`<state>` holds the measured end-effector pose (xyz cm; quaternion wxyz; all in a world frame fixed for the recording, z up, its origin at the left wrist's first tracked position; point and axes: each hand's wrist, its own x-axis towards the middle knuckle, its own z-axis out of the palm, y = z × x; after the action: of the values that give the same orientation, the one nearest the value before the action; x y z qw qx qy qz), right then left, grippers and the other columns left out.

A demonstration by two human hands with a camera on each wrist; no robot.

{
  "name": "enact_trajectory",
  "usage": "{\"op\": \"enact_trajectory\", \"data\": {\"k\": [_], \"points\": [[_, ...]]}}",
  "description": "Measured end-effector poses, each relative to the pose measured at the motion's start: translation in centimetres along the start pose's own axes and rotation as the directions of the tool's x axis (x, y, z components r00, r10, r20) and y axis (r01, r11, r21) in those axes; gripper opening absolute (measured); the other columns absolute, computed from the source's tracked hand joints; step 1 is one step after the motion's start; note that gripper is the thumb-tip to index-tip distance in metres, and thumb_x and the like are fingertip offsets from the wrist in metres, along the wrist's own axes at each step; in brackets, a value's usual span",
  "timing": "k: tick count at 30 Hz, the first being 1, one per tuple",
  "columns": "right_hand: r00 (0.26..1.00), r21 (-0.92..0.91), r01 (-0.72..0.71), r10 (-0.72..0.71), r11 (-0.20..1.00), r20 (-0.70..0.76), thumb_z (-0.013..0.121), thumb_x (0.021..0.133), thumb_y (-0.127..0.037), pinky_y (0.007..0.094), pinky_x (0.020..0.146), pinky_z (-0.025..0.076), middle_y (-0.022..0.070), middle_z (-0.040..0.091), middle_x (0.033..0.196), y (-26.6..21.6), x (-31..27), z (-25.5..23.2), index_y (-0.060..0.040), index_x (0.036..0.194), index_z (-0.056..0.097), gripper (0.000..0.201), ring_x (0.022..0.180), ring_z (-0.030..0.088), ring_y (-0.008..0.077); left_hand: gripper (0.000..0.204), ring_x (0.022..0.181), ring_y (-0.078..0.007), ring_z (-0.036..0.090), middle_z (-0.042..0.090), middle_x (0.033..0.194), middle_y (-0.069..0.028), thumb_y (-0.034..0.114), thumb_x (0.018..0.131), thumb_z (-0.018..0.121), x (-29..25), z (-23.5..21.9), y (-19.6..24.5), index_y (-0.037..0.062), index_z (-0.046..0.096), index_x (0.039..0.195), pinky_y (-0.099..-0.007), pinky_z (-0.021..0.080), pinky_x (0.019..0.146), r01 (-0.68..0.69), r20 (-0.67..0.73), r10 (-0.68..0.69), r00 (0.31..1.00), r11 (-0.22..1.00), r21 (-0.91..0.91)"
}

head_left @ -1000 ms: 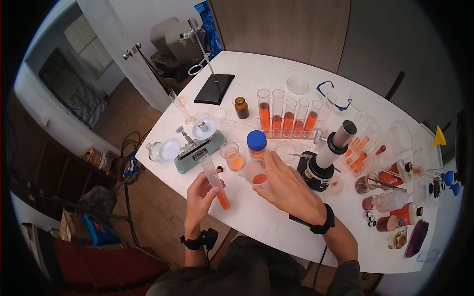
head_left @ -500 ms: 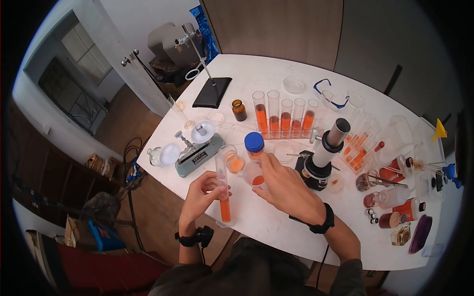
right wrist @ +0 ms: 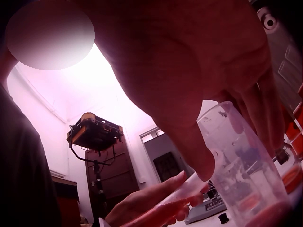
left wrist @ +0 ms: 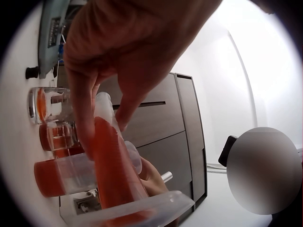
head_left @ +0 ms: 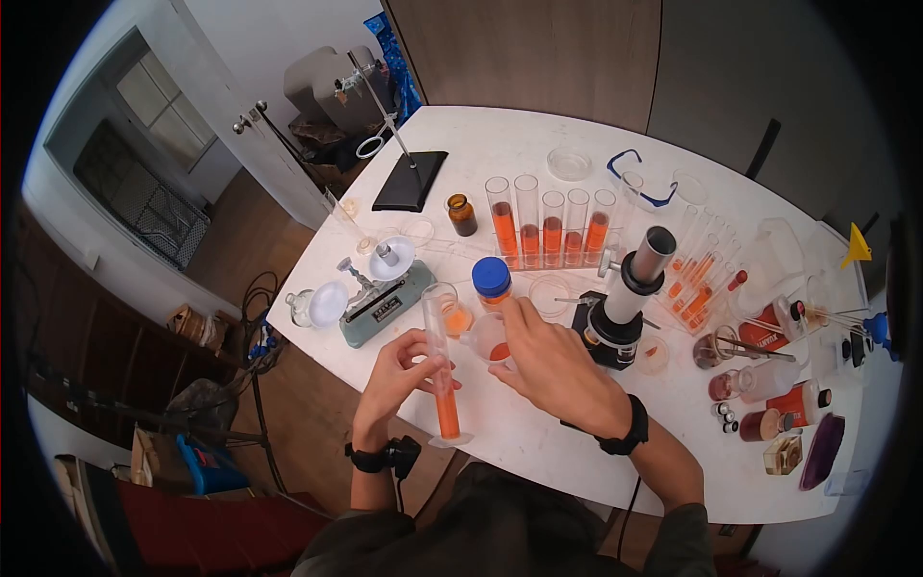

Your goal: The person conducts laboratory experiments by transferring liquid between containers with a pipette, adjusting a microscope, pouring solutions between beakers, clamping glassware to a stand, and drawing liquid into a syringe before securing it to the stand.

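Note:
My left hand (head_left: 392,380) grips a clear graduated cylinder (head_left: 448,413) between thumb and fingers. Orange-red liquid fills its lower part, and its wide foot is at the table's front edge in the head view. My right hand (head_left: 562,370) holds a translucent plastic beaker (head_left: 488,338) by its side, with orange liquid at the bottom. The beaker's spout points toward the cylinder, just to its right. In the left wrist view the cylinder (left wrist: 113,165) appears large, its foot toward the camera. Behind the hands are a glass beaker (head_left: 459,321) of orange liquid and a blue-capped bottle (head_left: 491,277).
A balance scale (head_left: 389,308) stands left of the hands, and a microscope (head_left: 615,322) right of them. Farther back are a rack of test tubes (head_left: 553,236), a brown bottle (head_left: 461,215) and a ring stand (head_left: 411,183). Several jars and bottles crowd the table's right end.
The graduated cylinder has swung from a slant to nearly upright in the head view, moving right with my left hand. My right hand keeps holding the plastic beaker in nearly the same place.

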<state>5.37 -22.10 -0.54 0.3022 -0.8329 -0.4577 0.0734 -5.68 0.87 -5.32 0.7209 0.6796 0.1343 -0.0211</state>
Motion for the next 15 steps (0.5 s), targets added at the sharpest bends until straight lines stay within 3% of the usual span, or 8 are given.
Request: {"op": "enact_trajectory", "data": {"k": [10,13,15], "points": [[0.999,-0.011,0.027,-0.027,1.000,-0.021,0.077,0.087,-0.018,0.0474,0.074,0.057,0.0273,0.054,0.114,-0.02,-0.20,-0.01,0.0088,0.131,0.037,0.065,0.093,0.066,0.0457,0.027,0.082,-0.0304,0.076,0.071,0.094,-0.0132,0.016,0.097,0.065,0.47,0.03,-0.48,-0.0016,0.054,0.115,-0.0344,0.065,0.064,0.031,0.085,-0.025,0.996,0.996,-0.080],[1.000,-0.016,0.020,-0.020,1.000,-0.013,0.076,0.087,-0.018,0.0471,0.074,0.057,0.0271,0.054,0.114,-0.07,-0.21,-0.08,0.0090,0.131,0.038,0.065,0.093,0.066,0.0458,0.037,0.081,-0.0306,0.076,0.070,0.093,-0.0138,0.020,0.095,0.066,0.65,-0.06,-0.80,-0.0029,0.053,0.121,-0.0351,0.065,0.063,0.034,0.071,-0.030,0.997,0.998,-0.056],[1.000,-0.015,0.021,-0.021,1.000,-0.014,0.076,0.087,-0.018,0.0469,0.073,0.057,0.0271,0.054,0.114,0.01,-0.21,-0.01,0.0090,0.130,0.038,0.064,0.093,0.066,0.0457,0.032,0.082,-0.0298,0.076,0.071,0.094,-0.0136,0.018,0.096,0.066,0.59,0.04,-0.51,-0.0024,0.054,0.117,-0.0346,0.065,0.064,0.034,0.054,-0.032,0.998,0.999,-0.039]]}}
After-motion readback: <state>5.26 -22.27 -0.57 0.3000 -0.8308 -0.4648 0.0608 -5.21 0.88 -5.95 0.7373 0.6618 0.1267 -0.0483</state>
